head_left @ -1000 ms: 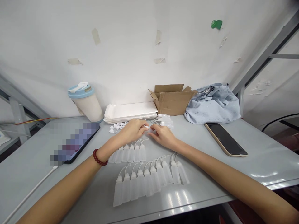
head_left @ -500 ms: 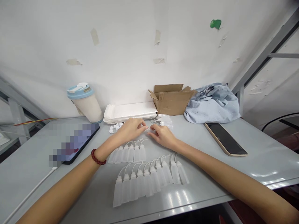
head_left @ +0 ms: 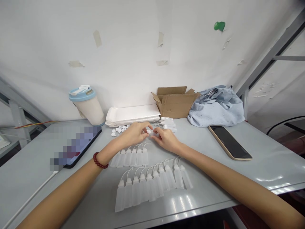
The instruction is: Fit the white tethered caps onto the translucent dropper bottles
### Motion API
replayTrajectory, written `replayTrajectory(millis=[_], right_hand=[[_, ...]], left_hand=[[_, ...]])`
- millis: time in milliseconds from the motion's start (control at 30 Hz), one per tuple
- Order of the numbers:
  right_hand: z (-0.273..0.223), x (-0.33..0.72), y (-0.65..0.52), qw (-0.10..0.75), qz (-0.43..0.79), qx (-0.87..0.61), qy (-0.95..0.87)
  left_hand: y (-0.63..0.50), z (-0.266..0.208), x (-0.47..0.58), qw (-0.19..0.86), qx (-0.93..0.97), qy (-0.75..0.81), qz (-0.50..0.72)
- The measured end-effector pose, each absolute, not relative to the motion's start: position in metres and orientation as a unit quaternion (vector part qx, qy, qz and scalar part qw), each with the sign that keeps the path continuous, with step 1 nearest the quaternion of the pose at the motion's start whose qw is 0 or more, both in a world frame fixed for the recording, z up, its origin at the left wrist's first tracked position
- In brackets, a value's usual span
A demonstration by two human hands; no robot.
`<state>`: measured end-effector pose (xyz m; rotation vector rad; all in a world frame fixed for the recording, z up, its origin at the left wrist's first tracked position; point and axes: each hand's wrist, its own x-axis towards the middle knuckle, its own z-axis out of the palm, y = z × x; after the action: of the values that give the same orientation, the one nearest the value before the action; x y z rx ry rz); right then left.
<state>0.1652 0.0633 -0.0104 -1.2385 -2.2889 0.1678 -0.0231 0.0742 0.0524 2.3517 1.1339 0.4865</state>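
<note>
My left hand [head_left: 137, 133] curves around a small white cap [head_left: 149, 131], thumb and index finger parted on either side of it. The cap sits at the end of a small clear plastic bottle [head_left: 152, 133], which my right hand [head_left: 166, 138] pinches; most of that bottle is hidden by the fingers. Nearer me lie similar translucent squeeze bottles with thin curved spouts: a short row [head_left: 133, 158] by my left wrist and a longer row [head_left: 143, 190] in front. Behind my left hand is a pile of white caps [head_left: 118, 129]. More bottles [head_left: 169, 124] lie behind my right hand.
White padded envelopes [head_left: 133, 114] and an open cardboard box [head_left: 177, 106] stand along the wall. A tumbler [head_left: 89, 108] and a lit phone [head_left: 83, 148] with a cable are at left. At right are a light blue cloth bundle [head_left: 216, 108] and another phone [head_left: 230, 142].
My left thumb and index finger have parted, and the white cap now shows between them. My right hand stays in place, as do the rows of bottles.
</note>
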Motion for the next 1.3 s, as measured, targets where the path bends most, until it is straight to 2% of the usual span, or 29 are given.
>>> replayTrajectory(millis=[233,567,700,833,933,1033,1300], right_hand=[[-0.011,0.165,0.063,0.266,0.063,-0.455,-0.848],[-0.013,0.167,0.065,0.261,0.050,-0.458,-0.848],[-0.015,0.168,0.066,0.271,0.041,-0.461,-0.844],[-0.019,0.169,0.066,0.295,0.009,-0.452,-0.842],[-0.020,0.170,0.066,0.318,-0.013,-0.444,-0.838],[-0.020,0.172,0.067,0.332,-0.027,-0.440,-0.834],[-0.019,0.172,0.067,0.346,-0.044,-0.410,-0.843]], left_hand=[[0.072,0.055,-0.021,0.241,0.835,0.454,0.194],[0.071,0.048,-0.017,0.260,0.837,0.426,0.224],[0.073,0.047,-0.018,0.276,0.807,0.472,0.225],[0.077,0.044,-0.018,0.355,0.754,0.522,0.180],[0.077,0.045,-0.018,0.423,0.729,0.513,0.163],[0.076,0.048,-0.018,0.448,0.724,0.496,0.168],[0.075,0.053,-0.021,0.340,0.796,0.462,0.195]])
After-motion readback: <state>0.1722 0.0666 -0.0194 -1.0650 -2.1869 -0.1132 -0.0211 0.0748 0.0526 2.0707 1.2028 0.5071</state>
